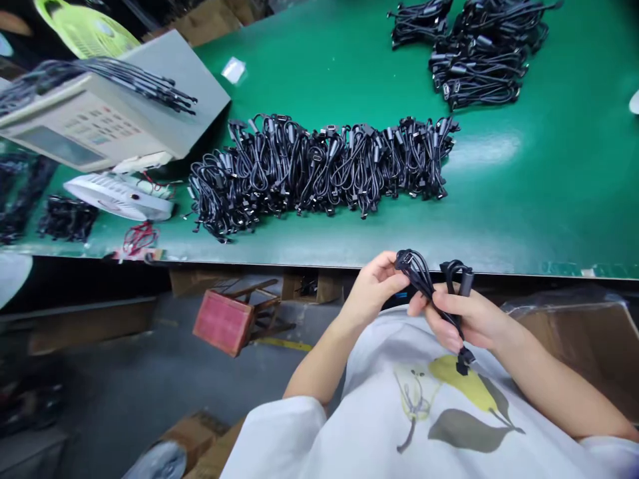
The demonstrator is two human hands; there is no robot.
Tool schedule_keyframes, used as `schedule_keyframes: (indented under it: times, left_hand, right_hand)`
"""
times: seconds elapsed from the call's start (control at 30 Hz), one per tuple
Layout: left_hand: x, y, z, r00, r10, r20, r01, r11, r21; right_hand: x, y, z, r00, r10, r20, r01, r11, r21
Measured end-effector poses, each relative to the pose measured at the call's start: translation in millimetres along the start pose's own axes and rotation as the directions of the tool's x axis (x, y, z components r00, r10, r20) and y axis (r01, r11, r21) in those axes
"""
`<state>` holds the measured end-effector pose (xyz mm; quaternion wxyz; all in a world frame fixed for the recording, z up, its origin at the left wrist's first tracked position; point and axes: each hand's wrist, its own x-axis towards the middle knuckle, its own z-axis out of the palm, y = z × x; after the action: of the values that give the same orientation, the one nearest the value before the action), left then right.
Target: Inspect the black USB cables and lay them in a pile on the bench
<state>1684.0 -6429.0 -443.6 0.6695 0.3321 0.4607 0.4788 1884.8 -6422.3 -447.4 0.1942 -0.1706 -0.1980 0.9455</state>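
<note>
A folded black cable [421, 273] is held between both hands, just off the table's front edge. My left hand [375, 287] pinches its upper looped end near a connector. My right hand [462, 313] closes around the middle, with another black cable loop [465, 281] sticking up between its fingers. A connector end [465, 360] hangs below that hand. On the table beyond lies a long row of bundled black cables [319, 166].
The green table [544, 199] spans the view. Further bundles [482, 60] lie at its back. A beige instrument [100, 120] draped with cables, a white fan [120, 196] and red wires [140, 237] are at the left. A red-topped stool [223, 322] stands below.
</note>
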Motion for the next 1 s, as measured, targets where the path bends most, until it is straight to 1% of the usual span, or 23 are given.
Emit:
schedule_keyframes:
  times: [0.1,0.17,0.27,0.37,0.43,0.5,0.57,0.63,0.7,0.77,0.87,0.93,1.0]
  left_hand:
    - [4,-3,12.4,0.999,-0.033,-0.015,0.031,0.993,-0.115]
    - [3,-3,17.6,0.997,-0.068,-0.028,0.062,0.981,-0.183]
    - [0,-4,22.3,0.99,-0.123,-0.075,0.099,0.958,-0.27]
    - [-1,-6,25.7,0.982,-0.157,-0.108,0.113,0.934,-0.34]
    - [-1,-6,26.8,0.978,-0.169,-0.12,0.115,0.925,-0.363]
    - [-2,-6,25.9,0.976,-0.184,-0.117,0.132,0.924,-0.359]
    - [-3,-4,23.2,0.974,-0.207,-0.089,0.166,0.927,-0.338]
    - [-6,-1,20.0,0.977,-0.209,-0.05,0.183,0.931,-0.316]
    - [-9,3,18.6,0.984,-0.178,-0.027,0.162,0.938,-0.305]
    - [-11,4,20.2,0.989,-0.143,-0.023,0.129,0.94,-0.316]
    - [-13,2,26.8,0.988,-0.132,-0.084,0.093,0.928,-0.361]
    - [-13,-2,31.2,0.981,-0.127,-0.145,0.058,0.913,-0.403]
    - [-12,-4,33.9,0.978,-0.117,-0.173,0.03,0.899,-0.438]
  right_hand:
    - [2,5,0,0.997,0.072,0.022,-0.074,0.986,0.147]
    - [5,7,-1,0.992,0.121,0.042,-0.127,0.972,0.197]
    - [9,9,-5,0.981,0.178,0.073,-0.19,0.95,0.249]
    - [13,10,-8,0.971,0.203,0.129,-0.235,0.918,0.319]
    - [15,11,-9,0.975,0.183,0.124,-0.215,0.915,0.342]
    - [15,10,-8,0.985,0.162,0.06,-0.173,0.934,0.314]
    - [14,9,-5,0.987,0.16,-0.01,-0.153,0.959,0.24]
    - [12,8,-3,0.985,0.167,-0.051,-0.157,0.975,0.16]
    - [11,7,-1,0.983,0.169,-0.067,-0.161,0.981,0.112]
    - [12,8,-1,0.979,0.202,-0.025,-0.197,0.971,0.138]
    - [15,12,-4,0.959,0.243,0.143,-0.274,0.924,0.268]
    - [20,16,-7,0.948,0.205,0.241,-0.283,0.893,0.352]
    - [24,23,-8,0.941,0.135,0.31,-0.265,0.864,0.428]
